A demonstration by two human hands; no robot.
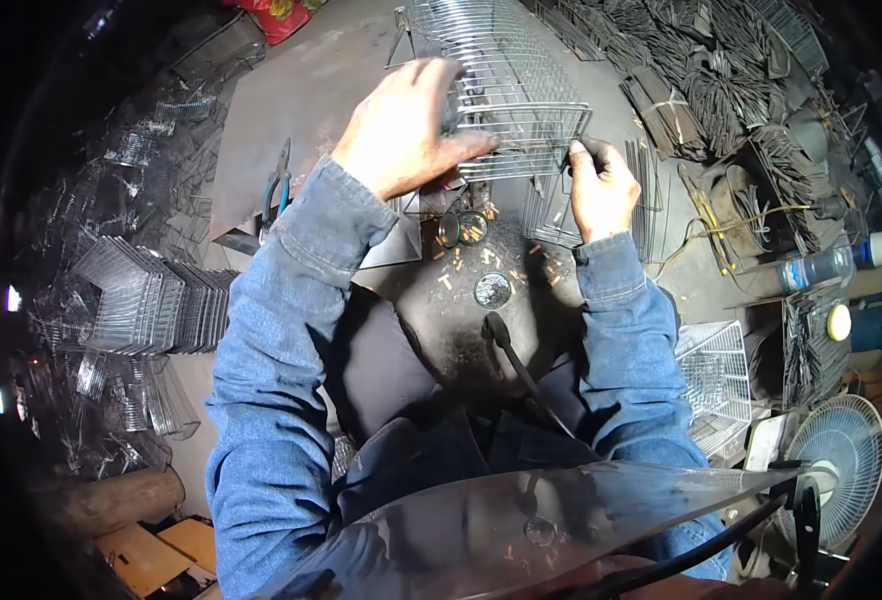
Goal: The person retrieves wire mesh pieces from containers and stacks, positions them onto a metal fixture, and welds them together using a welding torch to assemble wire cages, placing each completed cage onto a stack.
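Workshop floor [436, 325] | left fingers [464, 150] spread on wire basket [533, 106] | right fingers [579, 157] narrow, pinching it

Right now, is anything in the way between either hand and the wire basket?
Nothing visible. The left hand is at the basket's left side, thumb over the wires; the right hand is at its near right corner. The pliers lie off to the left on the metal sheet, clear of both.

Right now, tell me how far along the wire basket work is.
Looks done: the nested wire frames at left. In hand: a wire basket, the left hand against its side, the right hand pinching near its corner. Apparently left to use: loose wires heaped at upper right.
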